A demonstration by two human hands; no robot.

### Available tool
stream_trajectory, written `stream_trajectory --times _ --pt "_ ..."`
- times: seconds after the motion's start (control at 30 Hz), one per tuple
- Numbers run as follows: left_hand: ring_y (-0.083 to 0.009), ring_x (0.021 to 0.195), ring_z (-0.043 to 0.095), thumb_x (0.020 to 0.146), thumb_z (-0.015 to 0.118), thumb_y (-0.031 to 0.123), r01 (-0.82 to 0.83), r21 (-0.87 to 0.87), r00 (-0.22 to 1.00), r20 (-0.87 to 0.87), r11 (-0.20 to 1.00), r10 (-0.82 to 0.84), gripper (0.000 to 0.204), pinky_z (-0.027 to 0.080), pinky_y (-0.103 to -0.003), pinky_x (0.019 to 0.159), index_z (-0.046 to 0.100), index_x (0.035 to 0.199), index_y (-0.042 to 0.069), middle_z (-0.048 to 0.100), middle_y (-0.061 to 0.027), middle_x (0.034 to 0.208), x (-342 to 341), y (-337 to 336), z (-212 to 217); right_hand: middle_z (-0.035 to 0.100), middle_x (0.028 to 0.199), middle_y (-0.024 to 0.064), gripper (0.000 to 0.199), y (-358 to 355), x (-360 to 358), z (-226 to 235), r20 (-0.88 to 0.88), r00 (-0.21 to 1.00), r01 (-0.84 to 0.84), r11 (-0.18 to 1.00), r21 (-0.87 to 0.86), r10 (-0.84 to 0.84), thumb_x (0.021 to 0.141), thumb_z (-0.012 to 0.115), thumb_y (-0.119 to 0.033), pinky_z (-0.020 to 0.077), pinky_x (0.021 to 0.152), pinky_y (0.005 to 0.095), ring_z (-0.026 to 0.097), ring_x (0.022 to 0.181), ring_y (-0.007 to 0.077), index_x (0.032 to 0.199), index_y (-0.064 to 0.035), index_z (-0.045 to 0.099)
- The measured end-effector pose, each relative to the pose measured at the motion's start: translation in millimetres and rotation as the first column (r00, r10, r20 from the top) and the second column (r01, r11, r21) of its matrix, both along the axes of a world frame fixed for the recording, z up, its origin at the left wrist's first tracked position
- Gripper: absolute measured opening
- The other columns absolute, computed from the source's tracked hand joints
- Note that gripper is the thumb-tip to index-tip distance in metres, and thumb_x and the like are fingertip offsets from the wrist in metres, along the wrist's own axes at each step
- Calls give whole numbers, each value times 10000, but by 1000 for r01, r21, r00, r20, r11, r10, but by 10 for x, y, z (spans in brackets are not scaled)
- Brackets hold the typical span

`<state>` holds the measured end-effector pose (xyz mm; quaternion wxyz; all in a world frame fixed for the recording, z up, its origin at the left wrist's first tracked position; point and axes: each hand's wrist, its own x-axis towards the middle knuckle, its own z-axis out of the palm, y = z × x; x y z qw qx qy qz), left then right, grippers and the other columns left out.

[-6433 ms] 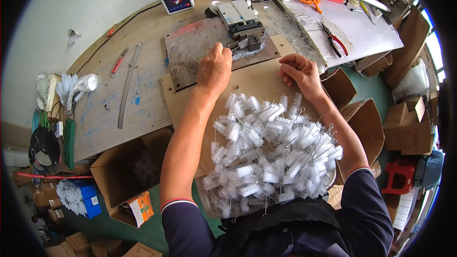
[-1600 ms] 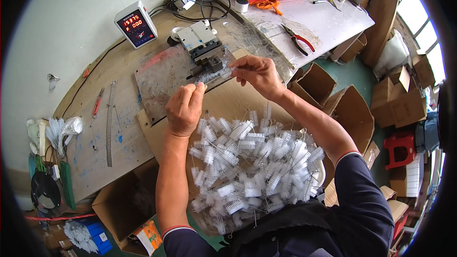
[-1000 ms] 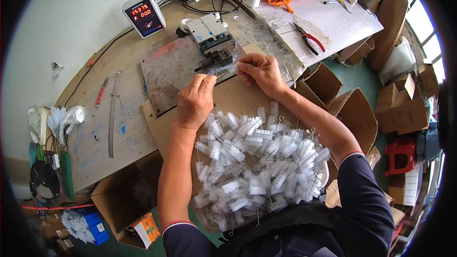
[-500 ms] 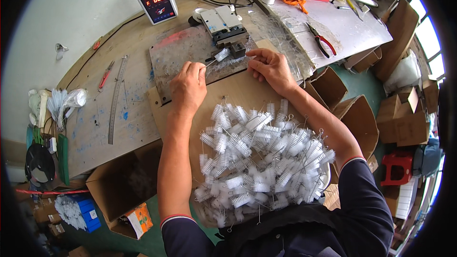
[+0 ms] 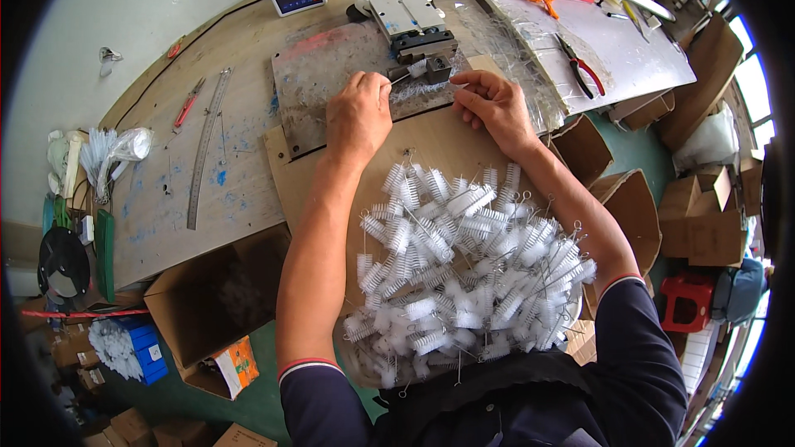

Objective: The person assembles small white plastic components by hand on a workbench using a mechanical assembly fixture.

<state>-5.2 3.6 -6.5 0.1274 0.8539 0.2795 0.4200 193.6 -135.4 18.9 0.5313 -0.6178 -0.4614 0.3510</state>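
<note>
Workbench (image 5: 248, 136), hands (image 5: 359, 116) (left tight on brush (image 5: 417, 69))

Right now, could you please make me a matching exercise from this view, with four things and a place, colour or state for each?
Things:
1. White spiral-bristle brushes
2. Long-nose pliers
3. Metal ruler
4. Left hand

Place, colour or state:
A. Flat on the wooden bench, at the left
B. Pinching a thin stem
C. Mostly in a loose pile
D. Black and red handles

Pairs: 1-C, 2-D, 3-A, 4-B
</note>
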Motion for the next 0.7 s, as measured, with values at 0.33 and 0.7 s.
stream_trajectory --times 0.33,0.7 --pt "-339 846 675 891 704 86 -41 -85 999 26 996 43 89 531 -439 752 630 896 36 695 -133 880 86 81 -52 675 870 -1 276 12 3 -19 37 999 14 1000 -12 -14 996 636 -126 489 616 185 584 710 34 1228 23 643" --pt "-345 930 681 952 637 148 -98 -206 984 -165 974 64 127 534 -441 839 642 939 22 700 -156 970 120 90 51 682 857 -1 260 21 10 -40 54 998 30 999 -22 -28 995 641 -126 483 615 180 585 711 30 1219 7 655"
